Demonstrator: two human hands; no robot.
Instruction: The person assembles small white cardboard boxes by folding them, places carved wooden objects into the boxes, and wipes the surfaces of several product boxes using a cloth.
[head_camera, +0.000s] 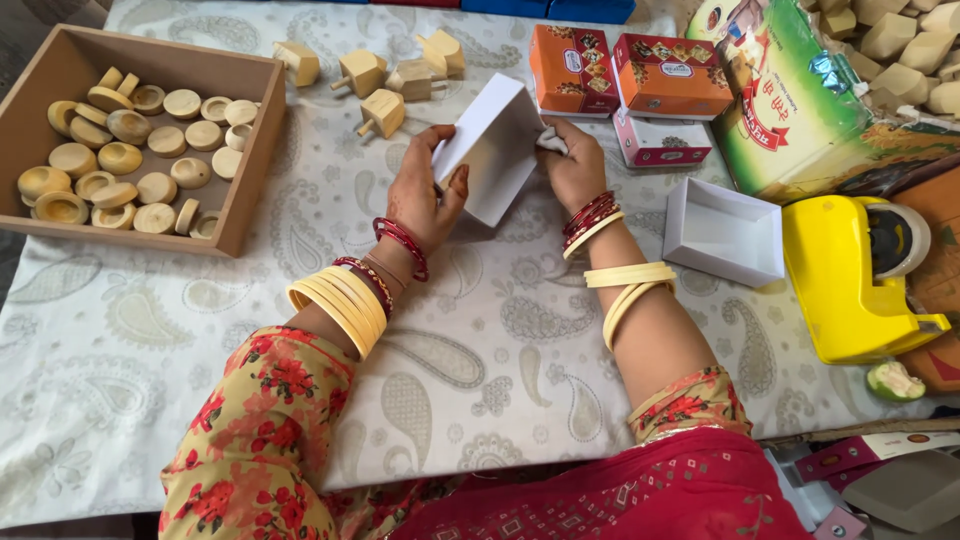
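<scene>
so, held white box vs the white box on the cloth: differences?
The held white box is tilted up between the left hand and right hand; the open white box lies flat, untouched. The held one shows its outer faces, the other its hollow inside. Both are plain white card.

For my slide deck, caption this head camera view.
Both hands, left hand and right hand, hold a white cardboard box above the paisley tablecloth.

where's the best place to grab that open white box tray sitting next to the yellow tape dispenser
Probably pinch one side wall of the open white tray from above. It lies mouth up, its thin upright rim exposed, with bare cloth on its near side; the yellow tape dispenser crowds its right.
</scene>
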